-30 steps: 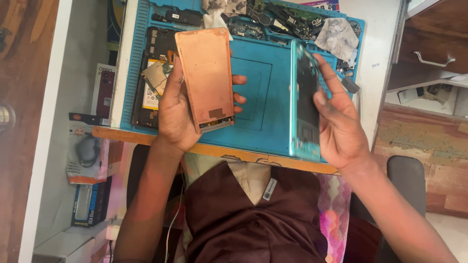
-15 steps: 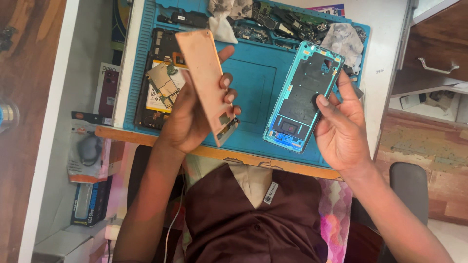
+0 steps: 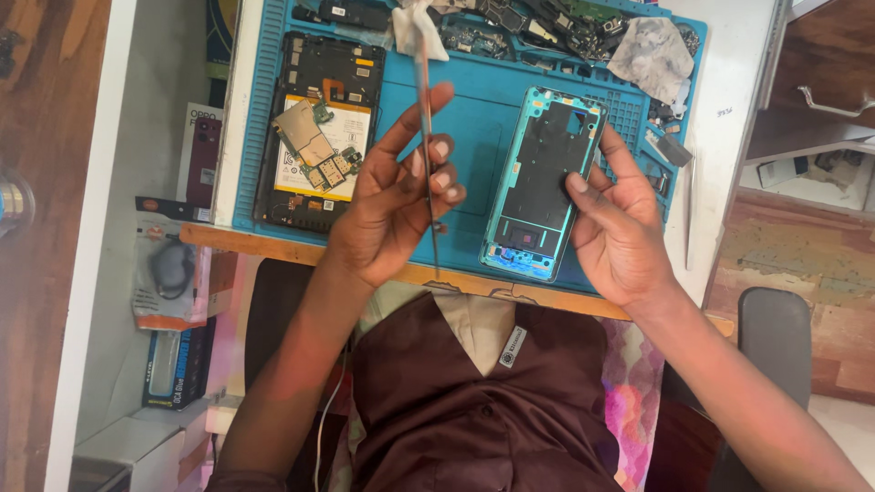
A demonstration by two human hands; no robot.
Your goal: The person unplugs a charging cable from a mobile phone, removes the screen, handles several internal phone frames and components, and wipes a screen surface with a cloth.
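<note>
Head view: both hands raised over the blue work mat, each holding a phone part.

Left hand, palm up and fingers curled, grips the thin back panel edge-on and upright. Right hand holds the teal phone frame tilted, thumb pressed on its dark inner face, fingers behind. An opened phone with exposed circuit boards lies on the mat, left of both hands, on the table.
</note>
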